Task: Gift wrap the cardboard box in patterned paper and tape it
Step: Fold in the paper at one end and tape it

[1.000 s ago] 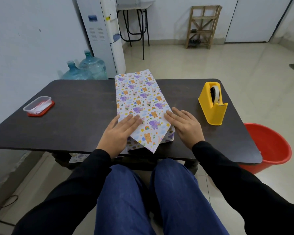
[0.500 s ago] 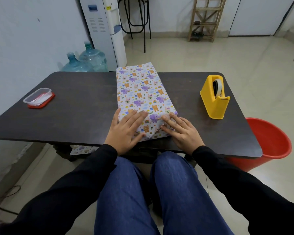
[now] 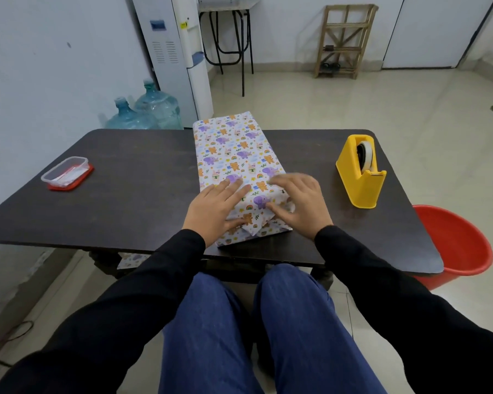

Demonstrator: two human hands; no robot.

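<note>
Now the left hand (image 3: 212,213) lies flat, fingers straight, pressing the near end of the paper-wrapped box (image 3: 234,149) in the middle of the table (image 3: 143,177). Just beside it the blurred right hand (image 3: 300,204) rests loosely bent fingers on the folded flap (image 3: 256,227), the yellow tape dispenser (image 3: 360,180) farther right.

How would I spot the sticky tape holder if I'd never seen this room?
Find the big dark table. On its right side, past the wrapped box, stands the tape dispenser. It is the only bright yellow thing there, with a tape roll in its top.
</note>
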